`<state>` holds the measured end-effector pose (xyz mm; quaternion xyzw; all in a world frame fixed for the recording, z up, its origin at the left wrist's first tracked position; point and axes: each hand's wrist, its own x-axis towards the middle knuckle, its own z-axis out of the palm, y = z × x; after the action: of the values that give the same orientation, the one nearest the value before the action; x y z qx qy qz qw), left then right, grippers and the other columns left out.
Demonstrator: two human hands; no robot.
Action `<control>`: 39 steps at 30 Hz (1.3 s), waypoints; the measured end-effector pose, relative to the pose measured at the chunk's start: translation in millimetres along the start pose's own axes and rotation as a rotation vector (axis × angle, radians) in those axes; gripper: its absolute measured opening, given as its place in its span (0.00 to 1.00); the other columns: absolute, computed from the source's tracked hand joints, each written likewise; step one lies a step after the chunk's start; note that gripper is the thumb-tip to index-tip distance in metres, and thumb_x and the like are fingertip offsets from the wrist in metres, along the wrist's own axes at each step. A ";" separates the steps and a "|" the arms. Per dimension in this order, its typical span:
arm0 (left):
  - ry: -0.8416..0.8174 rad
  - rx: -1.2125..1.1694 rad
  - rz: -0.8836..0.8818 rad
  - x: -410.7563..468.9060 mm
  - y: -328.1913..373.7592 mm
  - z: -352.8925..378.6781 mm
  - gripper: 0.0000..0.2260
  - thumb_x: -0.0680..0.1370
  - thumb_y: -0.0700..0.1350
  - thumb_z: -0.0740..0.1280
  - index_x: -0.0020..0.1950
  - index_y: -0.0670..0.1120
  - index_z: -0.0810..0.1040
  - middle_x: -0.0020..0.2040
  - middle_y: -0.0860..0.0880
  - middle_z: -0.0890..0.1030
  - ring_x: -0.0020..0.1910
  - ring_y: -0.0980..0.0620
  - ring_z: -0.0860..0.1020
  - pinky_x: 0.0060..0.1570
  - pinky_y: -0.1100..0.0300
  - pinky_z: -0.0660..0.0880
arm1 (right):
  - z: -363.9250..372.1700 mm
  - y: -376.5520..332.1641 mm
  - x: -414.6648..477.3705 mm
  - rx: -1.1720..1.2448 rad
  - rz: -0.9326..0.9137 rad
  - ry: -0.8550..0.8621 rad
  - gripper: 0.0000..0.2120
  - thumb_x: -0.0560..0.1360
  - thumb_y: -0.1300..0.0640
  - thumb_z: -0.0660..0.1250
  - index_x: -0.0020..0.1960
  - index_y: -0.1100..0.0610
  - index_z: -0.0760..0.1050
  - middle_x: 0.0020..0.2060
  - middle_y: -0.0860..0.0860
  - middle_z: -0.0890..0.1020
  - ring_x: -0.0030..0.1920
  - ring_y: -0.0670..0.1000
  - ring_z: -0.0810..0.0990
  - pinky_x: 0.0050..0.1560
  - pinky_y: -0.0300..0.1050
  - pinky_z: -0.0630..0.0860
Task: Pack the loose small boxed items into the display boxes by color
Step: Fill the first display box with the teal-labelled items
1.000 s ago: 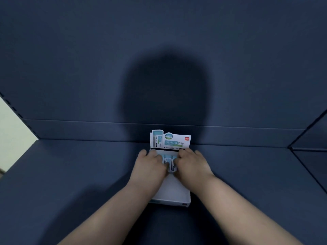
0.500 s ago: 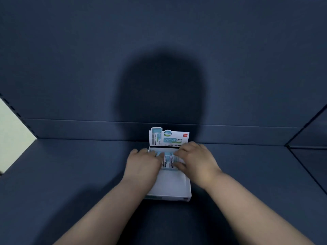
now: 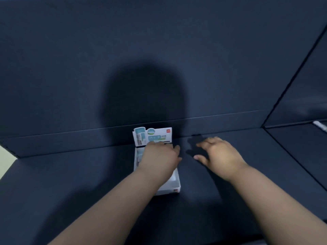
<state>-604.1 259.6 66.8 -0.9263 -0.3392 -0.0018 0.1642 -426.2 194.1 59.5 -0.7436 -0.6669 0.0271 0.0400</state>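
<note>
Left hand (image 3: pixel 159 154) lies palm down over the far end of the white display box (image 3: pixel 175 184). Its fingers are fairly straight and reach toward 12 o'clock, with the thumb splayed out toward 3 o'clock. It grips nothing that shows, though blur and the hand's own back hide whether the fingertips press on what lies beneath. Right hand (image 3: pixel 219 154) is at 3 o'clock of the box and apart from it. It is spread wide, palm down, empty, low over the dark blue surface (image 3: pixel 247 200).

A few small boxed items (image 3: pixel 139 155), pale teal, peek out at 9 o'clock of the left hand, packed against the box's far left corner. At 12 o'clock of the hand the box's printed header card (image 3: pixel 154 135) stands upright in teal and white. The near end of the box, at 6 o'clock, shows bare white floor. The box sits close against the dark blue back wall (image 3: pixel 159 50), where a round shadow (image 3: pixel 143 96) falls.
</note>
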 end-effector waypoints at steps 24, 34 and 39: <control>-0.084 -0.178 0.116 138.4 374.5 -89.9 0.27 0.82 0.58 0.50 0.78 0.47 0.53 0.67 0.46 0.72 0.62 0.45 0.72 0.56 0.52 0.67 | -50.9 335.6 -201.9 -0.107 0.236 -0.121 0.31 0.78 0.39 0.56 0.76 0.52 0.54 0.69 0.53 0.68 0.69 0.55 0.63 0.67 0.48 0.63; -0.101 -0.223 0.133 225.1 437.1 -79.4 0.26 0.81 0.59 0.52 0.77 0.50 0.57 0.66 0.47 0.71 0.63 0.45 0.72 0.57 0.52 0.66 | -42.7 438.8 -201.2 -0.073 0.322 -0.173 0.32 0.78 0.39 0.56 0.77 0.51 0.54 0.71 0.53 0.65 0.71 0.54 0.61 0.69 0.49 0.62; -0.100 -0.263 0.118 285.6 457.5 -72.5 0.26 0.81 0.59 0.54 0.76 0.50 0.59 0.66 0.48 0.71 0.63 0.46 0.72 0.58 0.52 0.66 | -51.6 499.2 -171.8 -0.075 0.325 -0.144 0.30 0.78 0.39 0.58 0.75 0.50 0.57 0.69 0.51 0.68 0.70 0.54 0.63 0.67 0.47 0.63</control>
<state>-88.7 89.1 29.5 -0.9570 -0.2889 0.0096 0.0242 54.0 -31.5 60.9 -0.8387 -0.5396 0.0617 -0.0405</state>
